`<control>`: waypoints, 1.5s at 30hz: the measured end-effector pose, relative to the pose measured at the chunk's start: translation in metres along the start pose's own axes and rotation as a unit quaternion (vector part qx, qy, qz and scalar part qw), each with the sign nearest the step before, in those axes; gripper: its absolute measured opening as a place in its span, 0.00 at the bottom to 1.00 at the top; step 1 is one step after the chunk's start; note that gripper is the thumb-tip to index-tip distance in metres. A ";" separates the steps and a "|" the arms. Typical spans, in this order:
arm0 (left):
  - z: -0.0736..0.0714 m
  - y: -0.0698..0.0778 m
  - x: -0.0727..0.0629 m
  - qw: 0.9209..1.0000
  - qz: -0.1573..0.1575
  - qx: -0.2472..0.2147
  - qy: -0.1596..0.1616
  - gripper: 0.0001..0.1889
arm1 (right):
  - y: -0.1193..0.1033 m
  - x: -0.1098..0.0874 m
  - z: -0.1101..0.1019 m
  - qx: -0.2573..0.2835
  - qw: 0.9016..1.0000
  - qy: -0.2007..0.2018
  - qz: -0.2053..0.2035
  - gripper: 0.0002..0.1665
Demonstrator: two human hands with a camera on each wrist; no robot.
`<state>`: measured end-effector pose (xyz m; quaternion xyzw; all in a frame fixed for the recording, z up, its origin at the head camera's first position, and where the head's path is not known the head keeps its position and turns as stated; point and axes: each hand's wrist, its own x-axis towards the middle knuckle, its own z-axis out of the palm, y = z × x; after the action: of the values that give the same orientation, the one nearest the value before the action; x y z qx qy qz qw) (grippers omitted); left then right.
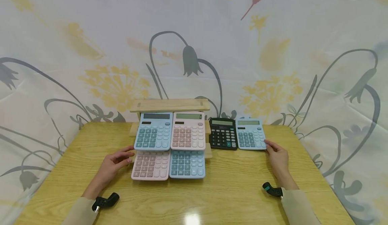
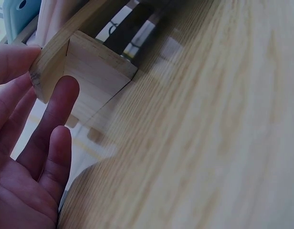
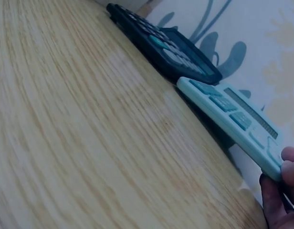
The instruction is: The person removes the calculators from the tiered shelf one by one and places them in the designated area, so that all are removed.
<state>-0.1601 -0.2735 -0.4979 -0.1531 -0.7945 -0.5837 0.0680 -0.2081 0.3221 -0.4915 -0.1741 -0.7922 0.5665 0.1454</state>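
At the right, my right hand (image 1: 278, 158) pinches the lower right corner of a light blue calculator (image 1: 250, 138). In the right wrist view, that calculator (image 3: 233, 121) tilts, its held end raised off the table. Beside it lies a black calculator (image 1: 223, 137). My left hand (image 1: 116, 163) is at the left side of a wooden rack (image 1: 169, 105), fingers loosely extended, a fingertip touching the wood (image 2: 56, 52) in the left wrist view. On the rack's upper tier stand a blue calculator (image 1: 153, 134) and a pink calculator (image 1: 188, 134); below are a pink calculator (image 1: 151, 167) and a blue calculator (image 1: 187, 166).
The rack stands at the back of a wood-grain table (image 1: 236, 188), near a wall covering (image 1: 194, 23) printed with flowers. Each wrist carries a black strap device (image 1: 106, 201). Light reflects off the table's front edge.
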 end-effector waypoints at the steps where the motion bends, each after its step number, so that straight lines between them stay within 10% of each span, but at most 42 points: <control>1: 0.000 0.000 0.000 1.000 -0.001 0.001 0.000 0.11 | 0.000 0.000 0.000 -0.011 1.000 0.005 -0.004 0.19; 21: -0.001 -0.005 0.001 1.000 -0.014 0.010 0.000 0.11 | 0.003 -0.001 0.003 -0.070 0.997 0.016 -0.024 0.17; 45: 0.001 0.000 -0.001 1.000 -0.007 0.003 0.004 0.11 | -0.009 -0.004 -0.001 -0.022 1.000 -0.011 0.007 0.20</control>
<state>-0.1592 -0.2727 -0.4983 -0.1448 -0.7970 -0.5825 0.0671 -0.2049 0.3185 -0.4830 -0.1764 -0.8048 0.5517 0.1295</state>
